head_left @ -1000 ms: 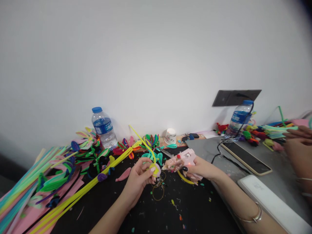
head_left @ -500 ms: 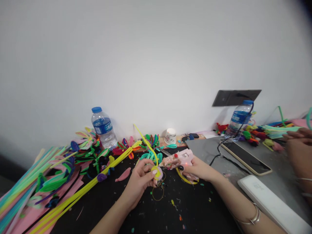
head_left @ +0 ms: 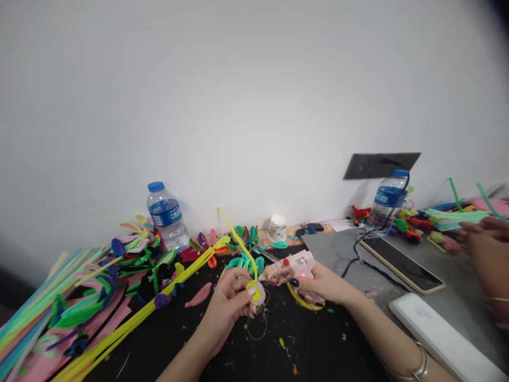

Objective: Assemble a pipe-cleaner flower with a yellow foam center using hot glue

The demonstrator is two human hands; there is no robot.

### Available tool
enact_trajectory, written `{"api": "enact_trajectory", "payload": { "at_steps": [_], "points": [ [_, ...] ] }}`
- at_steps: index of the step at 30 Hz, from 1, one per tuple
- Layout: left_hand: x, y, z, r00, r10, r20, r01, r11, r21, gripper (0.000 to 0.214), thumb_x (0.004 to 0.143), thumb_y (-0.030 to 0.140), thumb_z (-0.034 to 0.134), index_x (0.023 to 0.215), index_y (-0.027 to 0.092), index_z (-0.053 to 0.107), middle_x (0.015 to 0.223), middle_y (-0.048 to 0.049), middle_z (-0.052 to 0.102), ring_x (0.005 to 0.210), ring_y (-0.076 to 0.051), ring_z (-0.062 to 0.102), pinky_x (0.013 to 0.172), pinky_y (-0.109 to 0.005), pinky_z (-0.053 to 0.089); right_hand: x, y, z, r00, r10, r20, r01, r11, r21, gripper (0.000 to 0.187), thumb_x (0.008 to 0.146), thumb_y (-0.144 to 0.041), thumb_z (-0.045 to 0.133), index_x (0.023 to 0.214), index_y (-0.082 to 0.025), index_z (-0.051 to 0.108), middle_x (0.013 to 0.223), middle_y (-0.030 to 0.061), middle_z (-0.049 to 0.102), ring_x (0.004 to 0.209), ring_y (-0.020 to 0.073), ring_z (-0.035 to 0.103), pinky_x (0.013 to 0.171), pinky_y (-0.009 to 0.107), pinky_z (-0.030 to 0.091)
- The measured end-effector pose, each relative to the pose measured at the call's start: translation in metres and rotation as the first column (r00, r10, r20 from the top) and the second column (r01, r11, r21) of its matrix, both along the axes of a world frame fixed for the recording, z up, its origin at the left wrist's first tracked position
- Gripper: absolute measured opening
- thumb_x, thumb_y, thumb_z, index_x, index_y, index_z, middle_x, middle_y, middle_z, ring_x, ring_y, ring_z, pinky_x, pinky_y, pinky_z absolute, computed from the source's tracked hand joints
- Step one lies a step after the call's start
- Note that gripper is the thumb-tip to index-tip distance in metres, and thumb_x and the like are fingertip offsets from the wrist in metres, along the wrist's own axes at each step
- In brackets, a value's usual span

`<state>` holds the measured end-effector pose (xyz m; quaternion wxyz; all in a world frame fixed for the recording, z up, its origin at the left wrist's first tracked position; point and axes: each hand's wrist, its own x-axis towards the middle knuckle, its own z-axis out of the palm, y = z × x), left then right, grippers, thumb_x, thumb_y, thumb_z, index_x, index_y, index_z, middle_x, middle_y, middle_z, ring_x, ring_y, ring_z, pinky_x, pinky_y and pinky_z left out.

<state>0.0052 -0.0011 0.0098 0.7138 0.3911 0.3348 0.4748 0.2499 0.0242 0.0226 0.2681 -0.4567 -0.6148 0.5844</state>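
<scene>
My left hand point(head_left: 226, 305) is closed on a small round yellow and purple pipe-cleaner piece point(head_left: 255, 292), and a yellow stem point(head_left: 234, 236) rises from it up to the left. My right hand point(head_left: 324, 284) grips a pink hot glue gun point(head_left: 294, 267). The gun's nozzle points left at the yellow piece and nearly touches it. Both hands hover over a black mat point(head_left: 278, 345) strewn with coloured scraps.
Long bundles of pipe cleaners point(head_left: 59, 313) lie at the left, with a water bottle point(head_left: 167, 217) behind them. A paper cup point(head_left: 277, 228), a second bottle point(head_left: 387, 201), a phone point(head_left: 401, 257) and a white case point(head_left: 441, 334) stand to the right. Another person's hands point(head_left: 487, 254) work at the far right.
The glue gun's nozzle has come closer to the yellow piece. The view has tilted up a little, so everything sits lower in the picture.
</scene>
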Motion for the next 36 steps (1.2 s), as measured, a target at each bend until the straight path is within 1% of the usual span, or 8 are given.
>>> {"api": "enact_trajectory", "payload": {
  "at_steps": [6,11,16,21,24,28,33,36],
  "points": [
    [0.0009,-0.0006,-0.0002,1.000,-0.008,-0.011,0.008,1.000,-0.001,0.034,0.067,0.028,0.080,0.086,0.020,0.053,0.068,0.0027,0.061,0.050,-0.007,0.054,0.047,-0.017,0.044,0.0006,0.0004,-0.0002,1.000,-0.004,-0.013,0.004,1.000,0.013,0.025,0.075,-0.034,0.063,0.065,-0.017,0.048,0.046,-0.0062,0.048,0.035,0.0043,0.036,0.033,0.016,0.025],
    [0.0010,-0.0006,0.0011,1.000,-0.027,0.006,0.027,1.000,0.011,0.033,0.068,0.029,0.079,0.086,0.020,0.053,0.068,0.0031,0.060,0.050,-0.007,0.054,0.047,-0.017,0.044,0.0013,0.0001,0.0016,1.000,-0.001,-0.028,0.001,1.000,0.016,0.032,0.076,-0.043,0.064,0.066,-0.017,0.048,0.046,-0.0062,0.046,0.035,0.0046,0.035,0.034,0.017,0.026],
    [0.0014,-0.0005,0.0003,0.999,-0.033,0.003,0.033,0.999,0.002,0.035,0.066,0.028,0.080,0.087,0.020,0.053,0.068,0.0027,0.060,0.050,-0.008,0.054,0.046,-0.017,0.044,0.0032,0.0000,-0.0010,0.998,-0.023,-0.059,0.024,1.000,0.008,0.036,0.076,-0.049,0.065,0.074,-0.016,0.053,0.048,-0.0061,0.048,0.036,0.0047,0.036,0.035,0.017,0.028],
    [0.0018,-0.0016,-0.0005,0.999,-0.044,0.000,0.044,0.999,0.005,0.032,0.068,0.028,0.079,0.086,0.020,0.055,0.068,0.0023,0.060,0.051,-0.008,0.055,0.047,-0.017,0.044,0.0037,0.0007,-0.0025,0.996,-0.022,-0.086,0.023,1.000,0.002,0.038,0.075,-0.050,0.067,0.069,-0.017,0.050,0.048,-0.0059,0.049,0.035,0.0036,0.035,0.034,0.016,0.029],
    [0.0019,-0.0020,0.0007,0.999,-0.046,0.007,0.046,0.999,0.004,0.032,0.067,0.028,0.080,0.085,0.020,0.055,0.068,0.0018,0.061,0.050,-0.008,0.055,0.046,-0.017,0.043,0.0027,0.0005,-0.0005,0.996,-0.031,-0.089,0.032,0.999,0.007,0.039,0.075,-0.051,0.066,0.067,-0.017,0.049,0.047,-0.0059,0.049,0.035,0.0036,0.036,0.034,0.016,0.030],
    [0.0023,-0.0025,0.0024,0.999,-0.051,0.008,0.051,0.999,-0.002,0.034,0.065,0.030,0.081,0.083,0.020,0.055,0.067,0.0010,0.061,0.049,-0.009,0.055,0.046,-0.018,0.044,0.0017,0.0004,0.0005,0.995,-0.030,-0.090,0.031,0.999,0.010,0.038,0.074,-0.050,0.067,0.067,-0.017,0.048,0.045,-0.0066,0.048,0.034,0.0039,0.035,0.034,0.016,0.029],
    [0.0022,-0.0031,0.0031,0.999,-0.051,0.005,0.052,0.999,-0.013,0.034,0.064,0.030,0.082,0.083,0.020,0.055,0.066,0.0012,0.061,0.049,-0.008,0.055,0.046,-0.018,0.044,0.0012,0.0020,-0.0041,0.994,-0.045,-0.104,0.048,0.999,0.027,0.038,0.074,-0.052,0.067,0.071,-0.017,0.049,0.046,-0.0074,0.046,0.034,0.0043,0.035,0.035,0.017,0.031],
    [0.0022,-0.0028,0.0029,0.999,-0.049,0.006,0.050,0.999,-0.012,0.034,0.064,0.029,0.082,0.083,0.020,0.055,0.066,0.0014,0.061,0.049,-0.009,0.056,0.046,-0.017,0.044,0.0015,0.0041,-0.0045,0.990,-0.083,-0.112,0.093,0.993,0.079,0.038,0.076,-0.053,0.064,0.080,-0.017,0.051,0.044,-0.0086,0.044,0.034,0.0051,0.034,0.036,0.019,0.033]
  ]
}}
